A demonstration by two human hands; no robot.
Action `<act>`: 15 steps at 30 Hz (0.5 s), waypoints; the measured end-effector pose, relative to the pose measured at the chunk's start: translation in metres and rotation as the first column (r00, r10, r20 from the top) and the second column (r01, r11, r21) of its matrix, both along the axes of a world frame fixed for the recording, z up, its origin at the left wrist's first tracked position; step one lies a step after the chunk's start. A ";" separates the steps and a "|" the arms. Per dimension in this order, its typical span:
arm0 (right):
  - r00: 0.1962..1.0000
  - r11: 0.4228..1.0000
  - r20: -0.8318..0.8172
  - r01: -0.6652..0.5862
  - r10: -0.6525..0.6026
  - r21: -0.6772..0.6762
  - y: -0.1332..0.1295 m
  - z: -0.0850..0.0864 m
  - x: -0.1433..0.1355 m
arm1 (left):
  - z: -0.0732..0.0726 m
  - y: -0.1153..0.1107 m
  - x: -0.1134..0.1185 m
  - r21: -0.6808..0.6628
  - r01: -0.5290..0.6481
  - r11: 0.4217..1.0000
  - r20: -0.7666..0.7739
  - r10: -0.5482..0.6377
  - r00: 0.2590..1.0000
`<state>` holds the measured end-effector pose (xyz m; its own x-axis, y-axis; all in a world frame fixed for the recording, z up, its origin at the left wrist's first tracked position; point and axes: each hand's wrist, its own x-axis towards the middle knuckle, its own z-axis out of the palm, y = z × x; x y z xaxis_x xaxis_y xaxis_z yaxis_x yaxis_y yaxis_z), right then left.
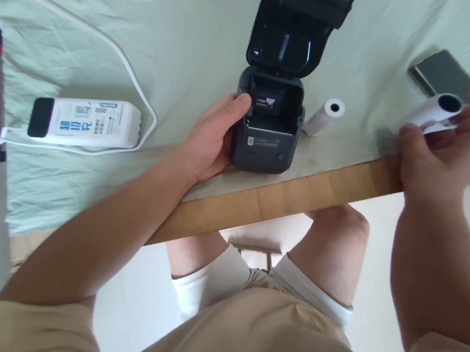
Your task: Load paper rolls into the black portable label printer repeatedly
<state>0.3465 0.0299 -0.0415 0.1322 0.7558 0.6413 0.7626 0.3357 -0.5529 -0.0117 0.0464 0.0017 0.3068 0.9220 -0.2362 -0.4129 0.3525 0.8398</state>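
Note:
A black label printer [264, 151] stands near the table's front edge, its lid [298, 29] tipped up and back. Inside, the paper bay shows a small printed label and no roll. My left hand [214, 139] grips the printer's left side, thumb over the rim. Off to the right, my right hand [453, 140] has its fingers closed around a white paper roll [426, 114] with a dark hollow core; a loose strip shows beside it. Between printer and right hand, a second, thinner paper roll [324, 117] lies on the cloth, close to the printer's right side.
A dark flat box-like object [442, 73] lies just beyond my right hand. At left sits a white power bank or charger [91, 122] with blue print, and a white cable [117, 47] loops around it. Pale green cloth [184, 33] covers the table; its wooden edge [284, 196] runs in front.

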 end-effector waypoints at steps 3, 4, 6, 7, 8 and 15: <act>0.990 0.954 -0.039 -0.117 0.132 0.275 0.002 0.015 -0.025 | 0.000 -0.001 -0.002 0.085 0.020 0.996 0.014 -0.022 1.000; 0.985 0.939 -0.037 -0.147 0.166 0.312 0.002 0.023 -0.041 | 0.000 -0.002 -0.002 0.105 0.033 0.994 0.012 -0.035 0.999; 0.982 0.931 0.014 -0.181 0.186 0.315 -0.001 0.045 -0.080 | 0.000 -0.002 -0.003 0.119 0.054 0.991 0.001 -0.055 0.998; 0.978 0.946 0.040 -0.208 0.204 0.248 -0.002 0.055 -0.100 | 0.000 -0.002 -0.003 0.119 0.060 0.991 -0.002 -0.061 0.998; 0.964 0.957 0.071 -0.263 0.256 0.122 -0.003 0.066 -0.119 | 0.000 -0.002 -0.004 0.119 0.063 0.991 -0.001 -0.063 0.998; 0.889 0.942 0.326 -0.266 0.322 -0.205 0.014 0.082 -0.174 | -0.001 -0.002 -0.004 0.107 0.057 0.993 -0.029 -0.054 0.998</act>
